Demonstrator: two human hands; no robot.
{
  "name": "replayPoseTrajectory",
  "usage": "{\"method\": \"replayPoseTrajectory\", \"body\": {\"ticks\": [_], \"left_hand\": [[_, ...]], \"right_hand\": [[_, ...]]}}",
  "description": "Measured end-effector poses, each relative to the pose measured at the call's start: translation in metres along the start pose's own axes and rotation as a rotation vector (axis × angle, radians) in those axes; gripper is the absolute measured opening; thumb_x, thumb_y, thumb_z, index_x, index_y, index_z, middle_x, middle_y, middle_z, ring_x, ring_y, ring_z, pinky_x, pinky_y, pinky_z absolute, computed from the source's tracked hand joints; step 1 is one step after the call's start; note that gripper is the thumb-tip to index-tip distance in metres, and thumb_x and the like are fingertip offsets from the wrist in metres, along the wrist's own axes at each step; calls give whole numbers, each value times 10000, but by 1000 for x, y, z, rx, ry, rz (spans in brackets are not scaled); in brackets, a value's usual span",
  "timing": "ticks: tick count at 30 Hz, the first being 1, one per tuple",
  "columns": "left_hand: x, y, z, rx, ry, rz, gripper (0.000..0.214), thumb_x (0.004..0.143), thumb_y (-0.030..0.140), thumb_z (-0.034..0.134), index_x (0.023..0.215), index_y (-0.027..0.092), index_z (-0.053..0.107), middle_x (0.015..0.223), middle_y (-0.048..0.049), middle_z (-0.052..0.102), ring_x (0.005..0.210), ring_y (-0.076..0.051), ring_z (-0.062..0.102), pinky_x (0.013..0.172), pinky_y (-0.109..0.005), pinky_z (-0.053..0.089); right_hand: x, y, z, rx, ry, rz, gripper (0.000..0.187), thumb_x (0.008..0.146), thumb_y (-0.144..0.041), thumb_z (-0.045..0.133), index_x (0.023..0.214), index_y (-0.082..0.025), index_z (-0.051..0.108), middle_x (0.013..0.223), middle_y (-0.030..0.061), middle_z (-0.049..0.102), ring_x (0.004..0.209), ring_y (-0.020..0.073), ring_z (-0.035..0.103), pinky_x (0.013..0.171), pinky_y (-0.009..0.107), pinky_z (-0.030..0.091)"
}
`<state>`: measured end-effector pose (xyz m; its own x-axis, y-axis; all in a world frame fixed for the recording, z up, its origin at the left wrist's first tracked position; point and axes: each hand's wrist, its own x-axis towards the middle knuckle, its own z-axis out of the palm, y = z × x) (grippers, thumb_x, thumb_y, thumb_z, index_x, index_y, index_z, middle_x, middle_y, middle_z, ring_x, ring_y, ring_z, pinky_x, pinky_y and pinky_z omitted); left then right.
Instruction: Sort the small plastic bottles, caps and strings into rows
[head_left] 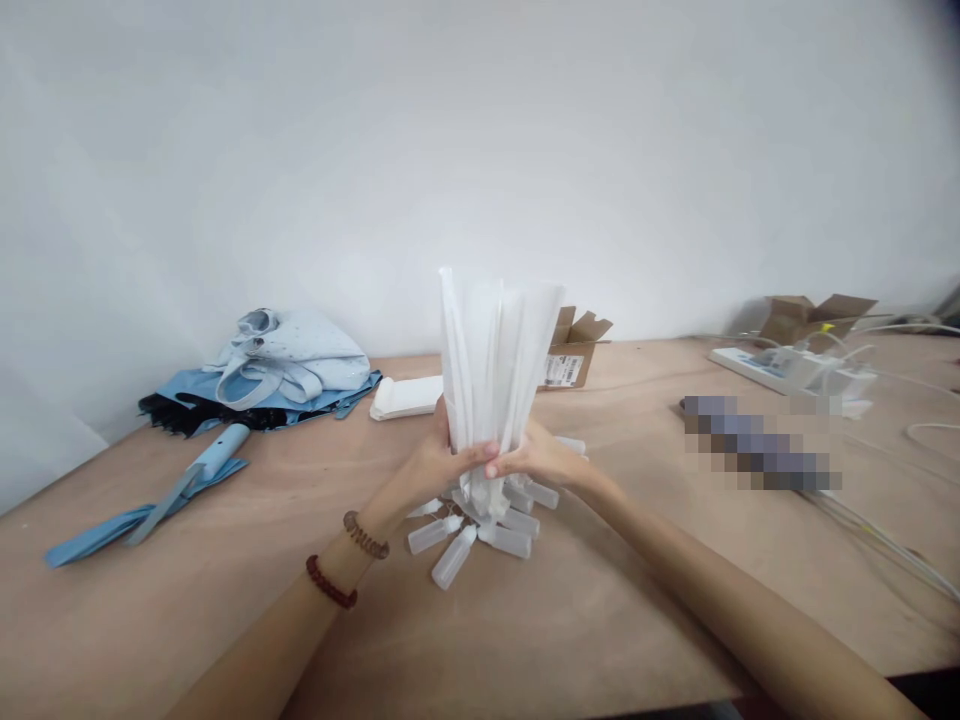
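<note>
Between my two hands stands an upright bundle of white, translucent sheets or flat bags (495, 370), fanned out at the top and gathered below. My left hand (444, 458) wraps its left side and my right hand (545, 456) its right side. The thumbs meet at the front, near the bundle's lower part; most of the other fingers are hidden behind it. Around the base, several small clear plastic bottles (454, 558) with white caps lie on their sides on the table. Some are partly covered by the hands and the bundle.
On the wooden table (300, 640), a light-blue cloth bag (315, 350) and a folded umbrella (217, 450) lie left. A white flat packet (409, 397) and open cardboard box (574, 360) stand behind the bundle. At right are a power strip (757, 368), cables and a pixelated object (757, 440).
</note>
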<state>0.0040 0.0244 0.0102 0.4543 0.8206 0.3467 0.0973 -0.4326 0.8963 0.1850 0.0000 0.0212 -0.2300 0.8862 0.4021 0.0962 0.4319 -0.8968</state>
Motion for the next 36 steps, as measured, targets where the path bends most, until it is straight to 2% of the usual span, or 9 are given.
{"method": "replayPoseTrajectory", "body": {"ticks": [3,7,11,15,20,23,26,32,36], "left_hand": [[1,5,-3,21,-8,32,763,745,427,689,1391,229,335,1291,-112,552,1179,-313,519,997,-469,412],[0,18,-9,-6,-91,55,768,758,393,681,1412,252,304,1383,-103,471,1234,-320,471,994,-454,427],[0,24,-15,-76,-74,61,727,758,399,678,1390,245,354,1357,-93,506,1242,-333,463,982,-457,435],[3,24,-19,-155,31,58,662,738,431,687,1304,179,456,1286,-112,567,1197,-332,505,980,-451,434],[5,22,-15,-186,83,21,677,716,439,707,1282,168,452,1255,-128,588,1160,-326,537,943,-441,457],[5,22,-12,-160,93,38,679,703,436,717,1274,180,452,1262,-128,581,1166,-320,532,941,-433,456],[8,18,-14,-170,157,40,663,675,433,735,1225,181,466,1208,-123,605,1126,-304,558,923,-425,463],[16,13,-38,-75,332,-49,582,628,376,773,1096,189,480,1070,-93,636,947,-251,637,833,-400,495],[17,17,-54,-13,481,32,547,631,366,768,1077,202,498,1067,-75,637,977,-238,623,837,-366,485]], "right_hand": [[-1,-6,3,-5,-55,26,757,594,-375,790,1268,-203,493,1103,76,637,1104,307,558,965,492,427],[-1,-11,5,-33,-7,9,720,646,-355,747,1291,-200,467,1130,85,630,1112,304,553,973,497,413],[1,-11,0,-59,80,6,656,649,-327,707,1260,-206,498,1104,70,643,1110,313,551,983,507,400],[3,-10,-5,-50,173,11,621,657,-287,666,1253,-222,504,1126,62,633,1084,302,562,976,486,411],[5,-8,1,-148,280,-34,738,626,-267,687,1298,-212,388,1273,91,528,1151,276,502,962,444,410],[5,-7,3,-205,339,-30,645,623,-236,653,1223,-199,419,1154,77,579,1080,265,529,914,427,433],[5,-6,2,-256,400,-50,550,613,-204,612,1142,-196,464,1049,57,605,1028,268,542,888,421,438],[6,-9,-3,-271,506,-85,526,604,-199,599,1113,-204,468,1030,55,603,1014,275,540,878,423,431],[7,-12,-6,-264,541,-58,496,606,-214,618,1080,-209,472,1064,66,582,1023,282,530,872,421,432]]}}
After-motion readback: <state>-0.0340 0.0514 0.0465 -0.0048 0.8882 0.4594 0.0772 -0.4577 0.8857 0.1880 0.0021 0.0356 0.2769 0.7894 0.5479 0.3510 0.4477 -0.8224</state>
